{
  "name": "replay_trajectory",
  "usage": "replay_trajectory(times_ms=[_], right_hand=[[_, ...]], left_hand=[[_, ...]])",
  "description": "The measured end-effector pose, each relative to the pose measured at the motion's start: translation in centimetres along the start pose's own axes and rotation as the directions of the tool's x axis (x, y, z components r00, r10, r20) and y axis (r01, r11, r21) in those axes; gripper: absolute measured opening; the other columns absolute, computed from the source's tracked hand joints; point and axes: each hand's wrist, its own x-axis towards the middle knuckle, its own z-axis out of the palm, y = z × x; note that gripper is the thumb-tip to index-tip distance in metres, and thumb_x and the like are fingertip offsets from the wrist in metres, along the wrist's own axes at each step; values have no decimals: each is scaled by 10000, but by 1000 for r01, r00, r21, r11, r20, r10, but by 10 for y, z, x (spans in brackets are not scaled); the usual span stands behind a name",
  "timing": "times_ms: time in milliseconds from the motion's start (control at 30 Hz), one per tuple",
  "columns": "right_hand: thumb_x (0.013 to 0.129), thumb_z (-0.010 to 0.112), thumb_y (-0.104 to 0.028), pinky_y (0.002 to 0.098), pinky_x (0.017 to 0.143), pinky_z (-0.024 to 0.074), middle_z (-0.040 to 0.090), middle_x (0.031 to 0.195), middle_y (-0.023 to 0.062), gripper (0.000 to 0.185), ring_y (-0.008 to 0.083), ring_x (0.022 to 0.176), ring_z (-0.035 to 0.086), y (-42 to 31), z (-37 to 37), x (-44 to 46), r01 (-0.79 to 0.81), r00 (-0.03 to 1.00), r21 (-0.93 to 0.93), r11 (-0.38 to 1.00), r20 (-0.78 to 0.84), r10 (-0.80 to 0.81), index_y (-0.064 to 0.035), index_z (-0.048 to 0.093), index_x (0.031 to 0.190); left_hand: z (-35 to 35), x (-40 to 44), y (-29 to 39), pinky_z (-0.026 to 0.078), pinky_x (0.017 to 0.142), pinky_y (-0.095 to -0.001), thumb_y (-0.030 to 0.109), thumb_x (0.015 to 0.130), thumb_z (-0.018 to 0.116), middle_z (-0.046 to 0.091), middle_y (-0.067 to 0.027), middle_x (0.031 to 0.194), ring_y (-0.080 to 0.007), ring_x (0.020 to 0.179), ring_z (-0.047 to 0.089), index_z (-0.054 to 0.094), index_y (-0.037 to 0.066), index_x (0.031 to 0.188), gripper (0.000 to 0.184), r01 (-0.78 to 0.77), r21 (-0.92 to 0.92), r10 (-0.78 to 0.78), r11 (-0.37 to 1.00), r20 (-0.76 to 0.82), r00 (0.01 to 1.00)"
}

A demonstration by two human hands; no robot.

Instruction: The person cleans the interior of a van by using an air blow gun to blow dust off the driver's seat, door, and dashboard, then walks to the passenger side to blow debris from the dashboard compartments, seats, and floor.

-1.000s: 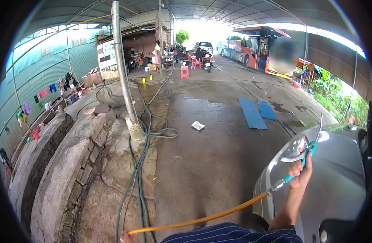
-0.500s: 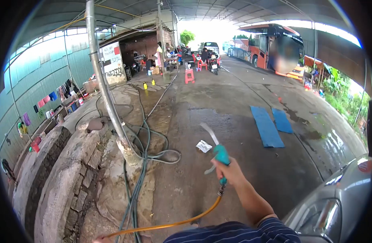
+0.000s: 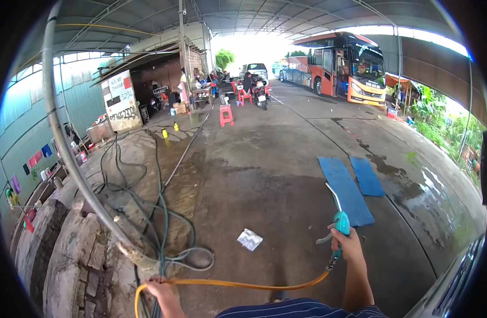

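Note:
My right hand is wrapped round the handle of a teal air blow gun. Its thin bent metal nozzle points up and forward, and its grey trigger sticks out to the left. From the base of the grip an orange hose runs leftward across my front. At the lower left my left hand grips that hose, which loops down beyond the fingers. On the concrete between and ahead of my hands lies a crumpled silver-white packet.
Dark green hoses lie tangled beside a leaning metal pole. Blue mats lie ahead on the right. A grey vehicle is close at my right. Farther off stand a red stool, motorbike, people and an orange bus.
The blow gun in my right hand has shifted right and slightly down in view. My left hand, barely visible before, has come up with the hose. The view has turned, and the grey vehicle shows less.

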Motion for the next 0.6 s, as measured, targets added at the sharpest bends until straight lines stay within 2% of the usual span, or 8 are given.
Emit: replay_trajectory(times_ms=[100,167,200,233,267,367,433,600], right_hand=[[828,584,-125,236,409,340,452,492,12,153,85,413,427,13,-18,107,-47,998,-22,999,29,48,14,582,893],[831,585,-136,232,416,325,450,494,3,160,77,422,417,21,-20,190,-73,990,-44,996,117,78,14,585,885],[831,587,-142,232,416,318,452,496,0,162,74,423,413,23,-17,230,-77,981,-63,995,173,87,12,586,881],[832,598,-168,229,419,316,454,499,-7,173,71,426,409,26,-12,270,-99,969,-84,991,217,115,-2,590,875],[832,602,-181,227,422,318,453,499,-10,177,69,426,410,31,-8,310,-108,956,-114,988,261,135,-9,590,875],[834,608,-210,221,430,325,451,507,-20,186,63,435,415,40,9,425,-118,923,-162,980,347,168,-28,592,867],[830,615,-218,220,431,328,457,520,-23,186,58,444,423,55,13,500,-127,899,-91,988,411,154,-35,595,854],[819,629,-207,222,435,339,466,531,-26,174,60,452,437,109,-13,685,-149,905,-74,986,391,166,-38,596,842]], left_hand=[[2,22,-60,231,387,-251,385,901,299,244,32,481,-109,415,243,320,137,595,394,-12,-47,4,999,-177,984],[3,58,-88,247,386,-290,434,904,305,257,10,461,-145,385,247,280,116,584,452,-16,-106,1,994,-134,991],[36,59,-111,254,394,-289,424,907,310,264,6,462,-149,386,255,273,117,581,449,-159,-57,129,986,-350,928],[70,47,-135,262,402,-288,414,910,315,272,2,463,-153,388,264,267,118,579,447,-283,21,248,959,-546,800],[109,25,-157,269,413,-289,403,911,334,275,-5,477,-157,406,269,253,122,575,446,-340,105,332,935,-600,728],[178,36,-223,270,419,-291,399,915,330,276,-7,483,-158,413,265,249,120,576,447,-393,154,401,907,-604,688],[219,54,-275,270,423,-292,397,918,326,276,-9,487,-158,418,263,247,119,576,448,-409,156,416,899,-592,690],[356,129,-432,270,432,-295,390,924,319,278,-12,497,-159,429,256,241,115,577,450,-424,130,424,896,-533,733]])
